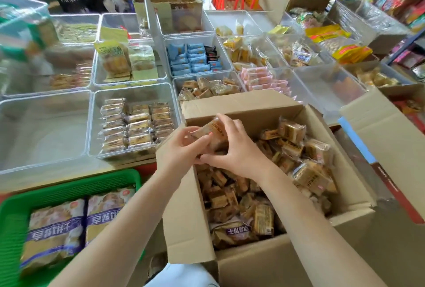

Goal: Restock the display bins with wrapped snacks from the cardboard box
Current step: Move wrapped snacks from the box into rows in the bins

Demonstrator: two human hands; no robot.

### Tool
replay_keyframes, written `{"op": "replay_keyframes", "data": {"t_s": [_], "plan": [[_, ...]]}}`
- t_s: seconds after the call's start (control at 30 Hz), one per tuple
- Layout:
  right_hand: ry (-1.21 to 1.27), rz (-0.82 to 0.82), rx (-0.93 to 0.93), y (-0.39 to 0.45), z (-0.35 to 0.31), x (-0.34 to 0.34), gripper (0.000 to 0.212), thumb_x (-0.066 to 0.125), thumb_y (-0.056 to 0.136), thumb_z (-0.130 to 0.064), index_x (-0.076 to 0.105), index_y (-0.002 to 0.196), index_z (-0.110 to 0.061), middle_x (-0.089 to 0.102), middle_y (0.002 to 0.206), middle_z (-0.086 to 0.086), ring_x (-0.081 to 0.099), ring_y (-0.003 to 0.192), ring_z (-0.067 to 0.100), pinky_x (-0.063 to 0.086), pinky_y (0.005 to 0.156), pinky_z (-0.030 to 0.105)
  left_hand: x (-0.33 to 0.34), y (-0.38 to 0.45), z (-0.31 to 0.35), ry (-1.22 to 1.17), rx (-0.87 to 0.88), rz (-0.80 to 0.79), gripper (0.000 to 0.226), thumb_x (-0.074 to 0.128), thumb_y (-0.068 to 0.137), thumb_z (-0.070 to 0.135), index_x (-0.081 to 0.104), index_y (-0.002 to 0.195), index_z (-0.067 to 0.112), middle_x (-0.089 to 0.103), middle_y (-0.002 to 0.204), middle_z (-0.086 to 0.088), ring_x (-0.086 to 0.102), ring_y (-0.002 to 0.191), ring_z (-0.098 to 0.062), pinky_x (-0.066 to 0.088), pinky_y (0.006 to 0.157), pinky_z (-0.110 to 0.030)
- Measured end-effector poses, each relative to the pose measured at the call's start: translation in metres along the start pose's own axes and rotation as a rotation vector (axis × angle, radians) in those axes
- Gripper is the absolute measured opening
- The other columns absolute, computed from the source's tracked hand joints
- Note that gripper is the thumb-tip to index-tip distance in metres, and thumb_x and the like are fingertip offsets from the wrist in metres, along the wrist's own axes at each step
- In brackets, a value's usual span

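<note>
Green basket [69,185] low left, half-filled clear bin [135,125] beyond; left hand [181,151] and right hand [232,148] both pinch wrapped snacks [209,132] just above the open cardboard box [253,261], packed with more.

Bright, even light; blurred left edge

Bins [135,93] behind box [253,261]

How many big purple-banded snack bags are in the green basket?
2 show: one bag at the green basket's left, one bag beside it on the right. More may lie hidden underneath.
</note>
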State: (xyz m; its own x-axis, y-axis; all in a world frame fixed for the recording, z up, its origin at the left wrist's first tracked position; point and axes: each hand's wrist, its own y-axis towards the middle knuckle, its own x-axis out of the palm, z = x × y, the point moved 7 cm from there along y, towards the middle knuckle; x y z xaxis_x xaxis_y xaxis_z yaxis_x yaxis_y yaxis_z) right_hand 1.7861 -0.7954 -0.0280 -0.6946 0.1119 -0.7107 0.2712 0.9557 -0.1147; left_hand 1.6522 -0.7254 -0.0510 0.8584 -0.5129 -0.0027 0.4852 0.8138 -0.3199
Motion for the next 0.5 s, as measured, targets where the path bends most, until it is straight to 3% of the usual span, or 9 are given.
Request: {"op": "replay_keyframes", "data": {"t_s": [0.07, 0.13, 0.23, 0.33, 0.43, 0.5], "plan": [[0.129, -0.045, 0.016, 0.01, -0.014, 0.007, 0.094, 0.075, 0.083, -0.052, 0.019, 0.155, -0.035, 0.04, 0.143, -0.003, 0.047, 0.126, 0.011, 0.042, 0.105, 0.03, -0.038, 0.012, 0.004, -0.025, -0.011, 0.048, 0.04, 0.076, 0.088, 0.018, 0.056, 0.122, 0.023, 0.071, 0.107, 0.001, 0.072, 0.093, -0.013, 0.062, 0.074, -0.032], [0.19, -0.027, 0.028, 0.024, -0.029, 0.014, 0.082, 0.073, 0.088, -0.045, 0.026, 0.154, -0.032, 0.053, 0.129, -0.004, 0.057, 0.111, 0.009, 0.047, 0.096, 0.027, -0.071, 0.021, 0.008, -0.024, -0.014, 0.024, 0.041, 0.074, 0.088, 0.009, 0.054, 0.121, 0.022, 0.07, 0.109, -0.001, 0.071, 0.096, -0.015, 0.06, 0.072, -0.027], [0.103, -0.019, -0.01, 0.055, -0.06, 0.033, 0.058, 0.072, 0.091, -0.035, 0.047, 0.143, -0.028, 0.06, 0.111, -0.004, 0.06, 0.097, 0.01, 0.053, 0.087, 0.027, -0.106, 0.033, 0.013, -0.048, 0.034, -0.115, 0.041, 0.074, 0.085, 0.0, 0.06, 0.116, 0.022, 0.072, 0.113, -0.008, 0.071, 0.101, -0.021, 0.059, 0.079, -0.032], [-0.055, -0.078, -0.064, 0.093, -0.092, 0.062, 0.039, 0.075, 0.089, -0.028, 0.063, 0.125, -0.022, 0.057, 0.101, -0.012, 0.051, 0.083, -0.001, 0.042, 0.073, 0.018, -0.147, 0.049, 0.008, -0.08, 0.08, -0.117, 0.043, 0.073, 0.084, -0.005, 0.064, 0.115, 0.022, 0.073, 0.11, -0.006, 0.071, 0.104, -0.021, 0.058, 0.086, -0.034], [-0.131, -0.049, -0.066, 0.137, -0.11, 0.092, 0.03, 0.076, 0.088, -0.024, 0.064, 0.116, -0.021, 0.056, 0.098, -0.009, 0.049, 0.08, 0.002, 0.037, 0.073, 0.022, -0.195, 0.078, -0.007, -0.038, 0.118, -0.018, 0.039, 0.076, 0.086, 0.007, 0.063, 0.118, 0.026, 0.071, 0.114, 0.003, 0.067, 0.107, -0.014, 0.055, 0.089, -0.028], [-0.141, 0.029, -0.012, 0.17, -0.112, 0.105, 0.028, 0.075, 0.088, -0.022, 0.063, 0.114, -0.02, 0.058, 0.101, -0.003, 0.053, 0.087, 0.011, 0.039, 0.076, 0.024, -0.232, 0.105, -0.026, 0.105, 0.128, 0.105, 0.041, 0.073, 0.084, 0.024, 0.061, 0.123, 0.028, 0.066, 0.118, 0.008, 0.063, 0.11, -0.012, 0.054, 0.092, -0.034]]}}
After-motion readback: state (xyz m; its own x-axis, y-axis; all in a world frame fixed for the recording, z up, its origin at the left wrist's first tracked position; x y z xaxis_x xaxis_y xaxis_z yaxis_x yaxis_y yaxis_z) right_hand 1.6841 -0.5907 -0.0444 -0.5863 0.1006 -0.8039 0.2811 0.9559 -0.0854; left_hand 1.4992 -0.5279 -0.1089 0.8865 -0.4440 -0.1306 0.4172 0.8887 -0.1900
